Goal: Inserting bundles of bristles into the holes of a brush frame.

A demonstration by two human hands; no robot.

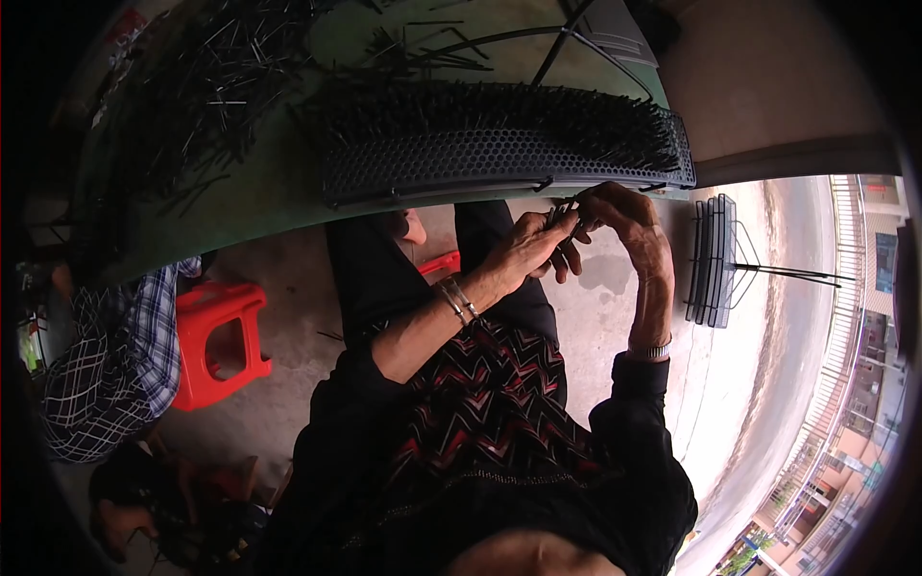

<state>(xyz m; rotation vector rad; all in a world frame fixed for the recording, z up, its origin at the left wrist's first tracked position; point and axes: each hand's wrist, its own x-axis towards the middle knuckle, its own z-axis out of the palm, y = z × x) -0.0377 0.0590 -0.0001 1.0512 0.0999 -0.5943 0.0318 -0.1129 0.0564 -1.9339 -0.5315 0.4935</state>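
Note:
In front of my lap, just below the table's near edge, my left hand (pixel 526 248) is closed around a few short dark sticks (pixel 567 223). My right hand (pixel 619 213) comes in from the other side, its fingers bent and pressed together at those sticks. Whatever its fingertips pinch is hidden. Just beyond both hands lies a long grey panel (pixel 423 165) full of round holes, with a dense row of black bristle-like sticks (pixel 499 110) standing up along it. Its near side shows small dark clips.
Loose black sticks (pixel 226 106) lie heaped on the green table (pixel 221 206) at the left. Thin dark rods (pixel 549 60) form a frame behind the panel. A red plastic stool (pixel 219 312) stands at left beside a person in plaid cloth (pixel 158 326). Dark racks (pixel 713 259) stand at right.

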